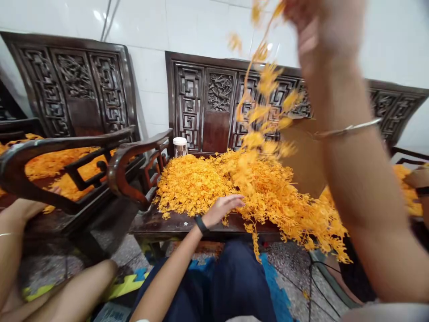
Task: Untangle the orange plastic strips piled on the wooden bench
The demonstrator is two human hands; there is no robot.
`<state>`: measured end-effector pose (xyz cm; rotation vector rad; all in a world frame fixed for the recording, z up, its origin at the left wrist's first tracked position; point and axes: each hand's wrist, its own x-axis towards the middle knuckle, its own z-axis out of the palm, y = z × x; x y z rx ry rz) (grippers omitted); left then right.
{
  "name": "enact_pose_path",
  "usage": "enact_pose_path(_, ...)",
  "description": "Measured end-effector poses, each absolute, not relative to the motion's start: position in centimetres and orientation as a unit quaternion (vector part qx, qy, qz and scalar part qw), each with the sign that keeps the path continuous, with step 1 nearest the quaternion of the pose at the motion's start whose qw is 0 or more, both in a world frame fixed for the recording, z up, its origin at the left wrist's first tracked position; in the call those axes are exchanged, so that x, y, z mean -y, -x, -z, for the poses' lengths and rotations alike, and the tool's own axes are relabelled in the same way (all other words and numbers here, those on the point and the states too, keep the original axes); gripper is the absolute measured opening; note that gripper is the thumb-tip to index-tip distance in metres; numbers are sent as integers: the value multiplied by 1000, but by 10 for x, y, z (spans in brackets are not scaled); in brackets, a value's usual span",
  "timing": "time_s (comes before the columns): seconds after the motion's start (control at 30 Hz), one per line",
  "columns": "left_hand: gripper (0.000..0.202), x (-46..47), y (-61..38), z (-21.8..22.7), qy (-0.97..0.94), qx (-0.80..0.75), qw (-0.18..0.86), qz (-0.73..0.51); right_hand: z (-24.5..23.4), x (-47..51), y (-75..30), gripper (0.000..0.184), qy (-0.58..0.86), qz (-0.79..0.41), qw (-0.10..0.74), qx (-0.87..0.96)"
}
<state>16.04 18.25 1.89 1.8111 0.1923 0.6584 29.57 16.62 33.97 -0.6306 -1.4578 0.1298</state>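
A big heap of orange plastic flower sprigs (201,183) covers the seat of a dark carved wooden bench (157,223) in front of me. My left hand (223,206), with a black watch on the wrist, rests on the heap's near edge, fingers stretched out flat. My right hand (321,31) is raised high at the upper right, blurred, with a thin bangle on the wrist. It is closed on a long strand of orange sprigs (261,112) that hangs down to the heap.
A white-lidded jar (180,146) stands at the bench's back left. A second carved chair (67,147) on the left holds more orange sprigs, and another person's hand (30,208) reaches toward it. A brown cardboard piece (301,165) stands behind the heap. A further person's wrist (418,179) shows at far right.
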Motion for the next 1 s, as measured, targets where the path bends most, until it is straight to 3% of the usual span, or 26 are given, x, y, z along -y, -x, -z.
enact_pose_path(0.13,97,-189,-108,-33,-591,77,773,-217,-253,-172,-245,20,259,-49,685,679)
enact_pose_path(0.23,98,-193,-64,-46,-470,51,795,-380,-184,-149,-229,21,301,-71,658,687)
enact_pose_path(0.37,88,-197,-17,-59,-438,-21,730,-524,-108,-114,-236,14,367,-170,570,715)
enact_pose_path(0.5,47,-190,-1,-64,-540,-100,668,-502,-63,-112,-242,13,407,-243,436,765)
enact_pose_path(0.57,31,-183,-1,-67,-603,-138,641,-455,-56,-116,-242,16,381,-288,345,808)
enact_pose_path(0.63,29,-177,-3,-71,-632,-160,618,-440,-60,-118,-244,26,351,-305,266,844)
enact_pose_path(0.77,28,-169,-10,-81,-646,-207,576,-456,-87,-122,-260,50,356,-275,200,870)
enact_pose_path(0.9,32,-163,-19,-85,-708,-253,570,-331,-111,-135,-272,51,393,-266,258,841)
enact_pose_path(1.0,39,-166,-26,-78,-738,-266,549,-288,-120,-147,-265,32,440,-238,413,761)
